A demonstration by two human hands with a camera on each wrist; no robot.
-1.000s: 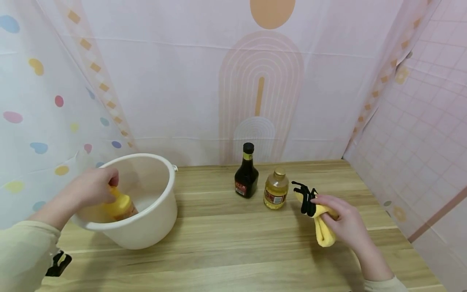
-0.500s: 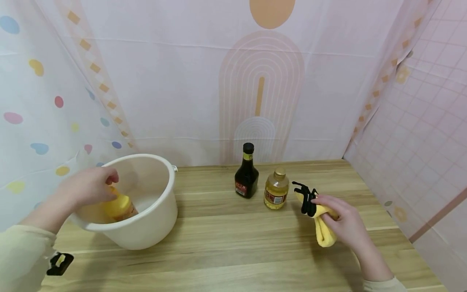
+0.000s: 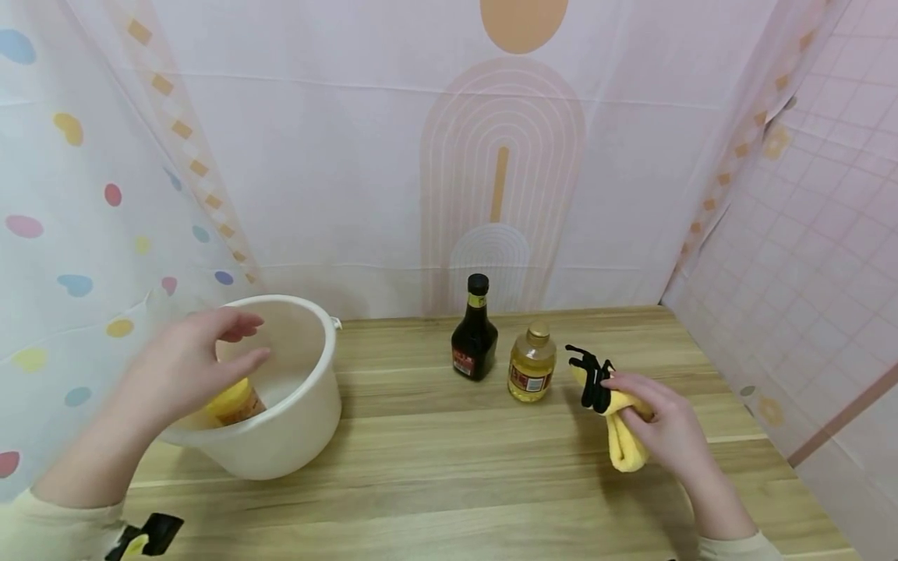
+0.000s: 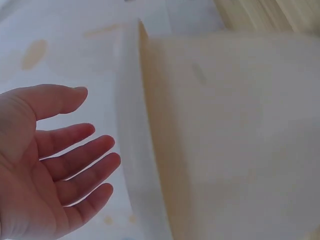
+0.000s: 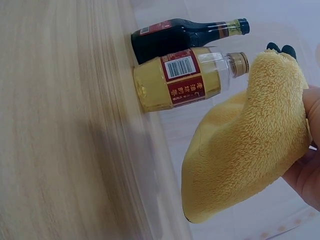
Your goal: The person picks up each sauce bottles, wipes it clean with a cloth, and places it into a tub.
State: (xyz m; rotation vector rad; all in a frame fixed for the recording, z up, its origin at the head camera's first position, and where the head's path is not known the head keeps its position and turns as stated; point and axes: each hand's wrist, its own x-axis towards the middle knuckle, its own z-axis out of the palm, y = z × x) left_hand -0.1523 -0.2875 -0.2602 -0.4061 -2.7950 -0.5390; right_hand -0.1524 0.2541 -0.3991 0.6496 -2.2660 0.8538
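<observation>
Above the white bucket (image 3: 281, 440), my left hand (image 3: 185, 362) is raised with its fingers apart and nothing in them. In the left wrist view the same hand (image 4: 55, 160) shows its palm beside the bucket's rim (image 4: 137, 125). Inside the bucket leans a yellow bottle (image 3: 238, 401) with an orange label, its upper part hidden behind the hand. My right hand (image 3: 666, 425) pinches a folded yellow cloth (image 3: 627, 444) with black cord wound at one end. In the right wrist view the fluffy cloth (image 5: 245, 145) hangs over the table from the fingers.
A dark sauce bottle (image 3: 474, 339) with a black cap stands upright at mid-table. Just right of it stands a clear bottle of yellow oil (image 3: 531, 366), close to the cloth. Patterned curtains (image 3: 351, 156) rise behind the wooden table (image 3: 421, 483) and along both sides.
My left hand has let go of the yellow bottle in the bucket, opened its fingers and lifted slightly right. The right hand and the cloth have barely moved.
</observation>
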